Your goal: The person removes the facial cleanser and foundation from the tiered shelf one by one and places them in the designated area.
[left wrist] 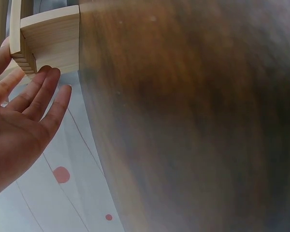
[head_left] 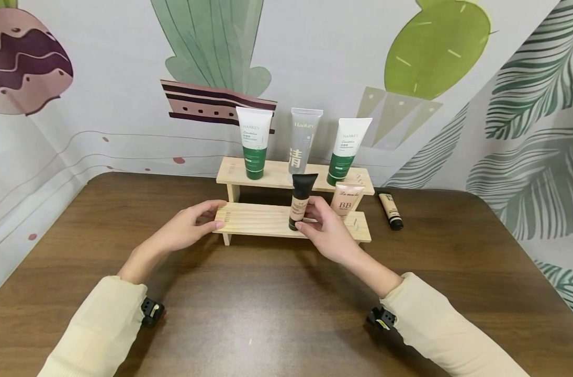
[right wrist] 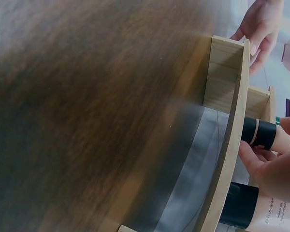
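A two-step wooden stand [head_left: 253, 219] is on the table. My left hand [head_left: 192, 225] pinches the left end of its lower step, the thumb at the front edge; in the left wrist view this hand's [left wrist: 26, 121] other fingers are spread beside the end. My right hand [head_left: 330, 230] pinches a beige cosmetic tube [head_left: 299, 207] with a black top and black cap, upright at the middle of the lower step. Its cap [right wrist: 258, 133] appears at the step in the right wrist view. To the right stands a pink BB cream tube [head_left: 345, 201], partly behind the hand.
On the upper step stand two white-and-green tubes [head_left: 255, 141] [head_left: 348, 149] and a clear grey tube [head_left: 302, 139] between them. Another beige tube with a black cap [head_left: 391, 211] lies on the table right of the stand. A patterned cloth [head_left: 314, 52] hangs behind the table [head_left: 248, 314].
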`<state>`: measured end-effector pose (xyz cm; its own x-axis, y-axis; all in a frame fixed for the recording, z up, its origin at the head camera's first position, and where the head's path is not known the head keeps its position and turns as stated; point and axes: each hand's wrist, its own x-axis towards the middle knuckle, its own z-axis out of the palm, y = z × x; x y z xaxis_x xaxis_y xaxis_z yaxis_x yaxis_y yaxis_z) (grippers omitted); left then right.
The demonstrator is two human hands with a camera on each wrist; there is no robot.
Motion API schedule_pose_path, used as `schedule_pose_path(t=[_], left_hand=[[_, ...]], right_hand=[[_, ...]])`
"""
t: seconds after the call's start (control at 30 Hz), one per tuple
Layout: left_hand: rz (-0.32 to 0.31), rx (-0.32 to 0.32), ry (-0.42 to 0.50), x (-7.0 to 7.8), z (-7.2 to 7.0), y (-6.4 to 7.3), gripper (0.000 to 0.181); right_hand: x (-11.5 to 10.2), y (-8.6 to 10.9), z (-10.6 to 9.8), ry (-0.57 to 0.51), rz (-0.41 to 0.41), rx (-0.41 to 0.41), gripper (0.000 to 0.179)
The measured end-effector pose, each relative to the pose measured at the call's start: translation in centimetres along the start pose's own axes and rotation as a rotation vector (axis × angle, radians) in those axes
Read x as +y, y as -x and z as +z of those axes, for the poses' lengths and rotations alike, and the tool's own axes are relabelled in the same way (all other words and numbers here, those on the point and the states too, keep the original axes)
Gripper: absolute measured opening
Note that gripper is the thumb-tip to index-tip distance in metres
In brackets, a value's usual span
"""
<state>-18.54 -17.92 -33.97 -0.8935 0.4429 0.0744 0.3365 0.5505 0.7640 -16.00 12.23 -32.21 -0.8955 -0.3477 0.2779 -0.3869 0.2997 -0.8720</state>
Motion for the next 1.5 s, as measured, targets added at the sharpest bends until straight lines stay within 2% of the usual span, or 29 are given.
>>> schedule_pose_path(t=[0.53, 0.93, 1.27, 1.5], left_hand=[[0.012, 0.007, -0.014, -0.1, 0.1, -0.1, 0.044], [0.011, 0.015, -0.029, -0.2, 0.2, -0.2, 0.044], [0.007, 0.017, -0.024, 0.0, 0.2, -0.1, 0.044], [0.008, 0.021, -0.025, -0.2, 0.2, -0.1, 0.044]], right_hand=[[0.1, 0.1, 0.3, 0.079, 0.004, 0.047, 0.034], [-0.7, 0.7, -0.1, 0.072, -0.024, -0.003, 0.031], [-1.6, 1.6, -1.6, 0.026, -0.006, -0.054, 0.029], [-1.6, 2.3, -3.4, 0.054, -0.019, -0.080, 0.029]])
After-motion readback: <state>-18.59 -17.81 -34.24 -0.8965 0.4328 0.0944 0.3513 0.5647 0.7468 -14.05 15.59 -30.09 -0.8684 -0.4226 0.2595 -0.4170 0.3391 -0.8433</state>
